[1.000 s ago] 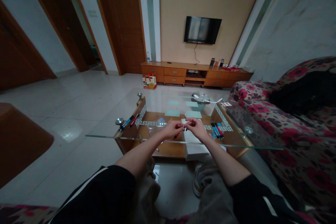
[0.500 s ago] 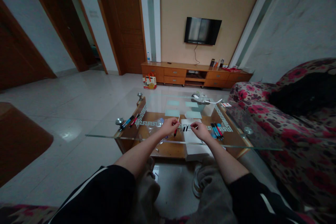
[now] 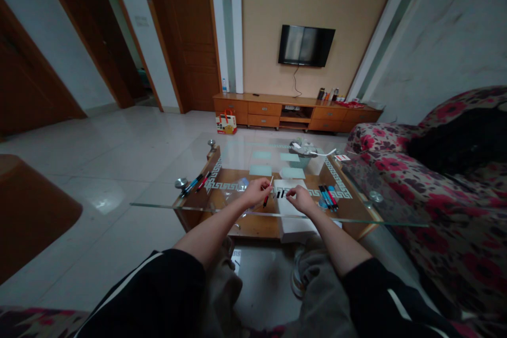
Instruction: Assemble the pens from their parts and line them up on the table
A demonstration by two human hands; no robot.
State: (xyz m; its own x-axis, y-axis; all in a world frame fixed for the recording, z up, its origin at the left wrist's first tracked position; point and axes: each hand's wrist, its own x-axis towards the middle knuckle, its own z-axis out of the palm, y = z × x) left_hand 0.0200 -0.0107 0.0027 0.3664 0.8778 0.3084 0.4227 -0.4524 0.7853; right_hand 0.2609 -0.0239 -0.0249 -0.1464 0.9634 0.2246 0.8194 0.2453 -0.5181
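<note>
My left hand (image 3: 257, 193) is closed in a pinch over the glass table (image 3: 158, 205). It grips a slim pen part with a white tip (image 3: 271, 181) pointing up; a red and black pen piece (image 3: 265, 200) shows just below the fingers. My right hand (image 3: 301, 199) has its fingertips pressed together; whatever lies between them is too small to make out. Short black pieces, perhaps pen caps (image 3: 278, 194), sit between the two hands. Right of my right hand lies a row of blue, red and black pens (image 3: 328, 198).
More pens (image 3: 194, 184) lie at the table's left side. A white box (image 3: 295, 227) shows beneath the glass, beside clear plastic wrapping (image 3: 233, 195). Toward the back are a basket (image 3: 303, 158) and a card (image 3: 342, 158). A flowered sofa (image 3: 435, 185) stands at right.
The fingertips of my right hand have shifted slightly nearer to me. My left hand keeps its pinch in almost the same place.
</note>
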